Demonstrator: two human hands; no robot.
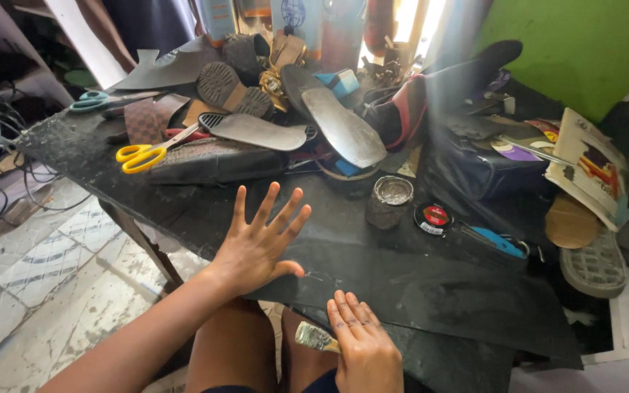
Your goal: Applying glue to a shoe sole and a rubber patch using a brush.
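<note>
1. Head view — my left hand [260, 244] lies flat, fingers spread wide and holding nothing, pressing down a black rubber sheet [431, 287] that covers the near part of the dark worktable [74, 142].

2. My right hand [362, 342] is closed around a small brush [314, 336], its pale, glue-caked head poking out to the left of my knuckles, just at the sheet's near edge and over my lap.

3. As I read it, the step in hand is steadying the sheet and bringing the brush to it; faint pale scratch marks show on the sheet between my two hands. The next move calls for a firm flat left palm so the sheet does not slide, and a brush angled onto the marked patch.

4. Beyond my hands: a small open tin [393, 191], a round black container with a red lid [434, 217], yellow-handled scissors [143, 154], and a heap of shoe soles [256, 132] and bags — all well apart from the brush.
</note>
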